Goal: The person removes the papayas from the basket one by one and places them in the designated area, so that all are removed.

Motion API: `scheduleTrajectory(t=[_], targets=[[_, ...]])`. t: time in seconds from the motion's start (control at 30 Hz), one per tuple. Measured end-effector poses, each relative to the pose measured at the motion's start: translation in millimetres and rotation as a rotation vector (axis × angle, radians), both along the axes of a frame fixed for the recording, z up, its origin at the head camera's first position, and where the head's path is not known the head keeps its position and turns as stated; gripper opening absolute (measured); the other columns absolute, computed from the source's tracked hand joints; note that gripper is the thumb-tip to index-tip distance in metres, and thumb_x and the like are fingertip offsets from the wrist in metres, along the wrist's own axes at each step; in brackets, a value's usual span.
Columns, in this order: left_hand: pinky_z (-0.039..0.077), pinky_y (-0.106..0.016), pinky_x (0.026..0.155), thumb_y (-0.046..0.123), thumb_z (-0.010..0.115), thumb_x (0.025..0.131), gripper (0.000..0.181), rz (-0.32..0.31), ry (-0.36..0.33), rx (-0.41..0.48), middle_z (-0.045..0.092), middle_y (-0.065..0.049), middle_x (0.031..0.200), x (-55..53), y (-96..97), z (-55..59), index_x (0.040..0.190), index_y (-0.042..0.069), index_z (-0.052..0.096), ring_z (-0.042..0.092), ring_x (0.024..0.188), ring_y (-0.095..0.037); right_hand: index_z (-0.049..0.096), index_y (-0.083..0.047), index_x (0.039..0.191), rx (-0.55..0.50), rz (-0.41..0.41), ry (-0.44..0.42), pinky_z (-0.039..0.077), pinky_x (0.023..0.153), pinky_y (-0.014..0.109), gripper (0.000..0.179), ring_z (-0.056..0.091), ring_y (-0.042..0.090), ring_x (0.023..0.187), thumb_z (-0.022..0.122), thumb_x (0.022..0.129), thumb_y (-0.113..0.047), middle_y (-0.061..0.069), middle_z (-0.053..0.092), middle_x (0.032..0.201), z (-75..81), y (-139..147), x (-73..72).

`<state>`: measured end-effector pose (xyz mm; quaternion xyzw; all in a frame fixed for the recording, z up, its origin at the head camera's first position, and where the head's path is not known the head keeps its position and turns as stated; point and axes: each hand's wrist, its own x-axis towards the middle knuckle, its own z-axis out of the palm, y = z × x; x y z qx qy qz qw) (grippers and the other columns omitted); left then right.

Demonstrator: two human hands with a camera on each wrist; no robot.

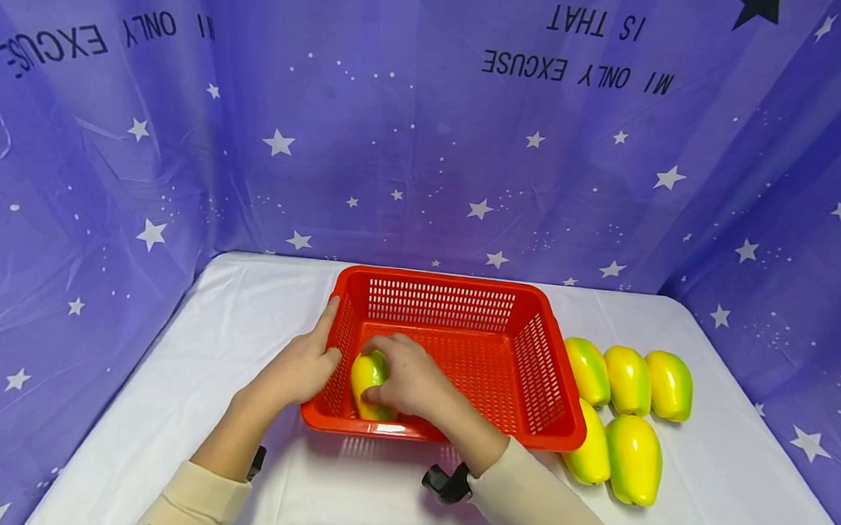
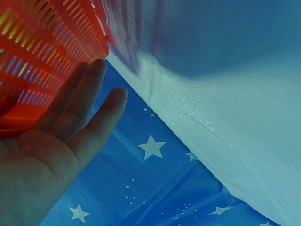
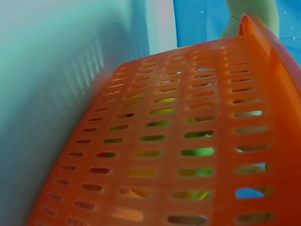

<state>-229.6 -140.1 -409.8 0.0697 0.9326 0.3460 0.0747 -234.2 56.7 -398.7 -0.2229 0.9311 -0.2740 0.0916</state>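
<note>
Inside the red plastic basket, at its near left corner, lies a yellow-green mango. My right hand reaches over the near rim and grips that mango from above, thumb on the near side and fingers on the far side. Through the slots in the right wrist view, yellow and green patches of the mango show; the fingers are mostly hidden there. My left hand touches the basket's left side at the rim. In the left wrist view its fingers extend straight along the slotted outer wall.
Several more mangoes lie in two rows on the white tablecloth, right of the basket; the leftmost ones are close to its right wall. A purple star-printed curtain encloses the table at the back and both sides.
</note>
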Motion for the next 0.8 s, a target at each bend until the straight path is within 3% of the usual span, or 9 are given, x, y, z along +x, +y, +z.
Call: scheduleTrajectory(t=[0.27,0.43,0.8], targets=[[0.046,-0.056,0.106,0.019,0.041,0.103,0.079,0.007,-0.006,0.003,0.05,-0.029,0.151,-0.5,0.6,0.5,0.168,0.017,-0.003,0.064,0.118,-0.036,0.068,-0.018,0.126,-0.027,-0.036,-0.006,0.056,0.09,0.044,0.054,0.059,0.027,0.111,0.09,0.077,-0.017,0.007,0.065,0.128,13.2,12.2,0.8],[0.049,-0.053,0.098,0.019,0.041,0.103,0.079,0.008,-0.011,0.0,0.054,-0.031,0.146,-1.0,-0.3,0.0,0.168,0.016,-0.004,0.065,0.106,-0.032,0.068,-0.018,0.127,-0.053,-0.058,0.001,0.055,0.093,0.046,0.054,0.058,0.027,0.113,0.09,0.078,-0.016,0.006,0.065,0.127,22.3,25.0,-1.1],[0.05,-0.05,0.092,0.019,0.041,0.103,0.079,0.001,-0.015,0.009,0.063,-0.031,0.13,0.1,0.2,0.6,0.168,0.017,-0.005,0.065,0.094,-0.028,0.069,-0.019,0.125,-0.059,-0.116,0.035,0.057,0.088,0.043,0.053,0.06,0.027,0.111,0.091,0.077,-0.015,0.003,0.067,0.123,33.2,49.0,-4.0]])
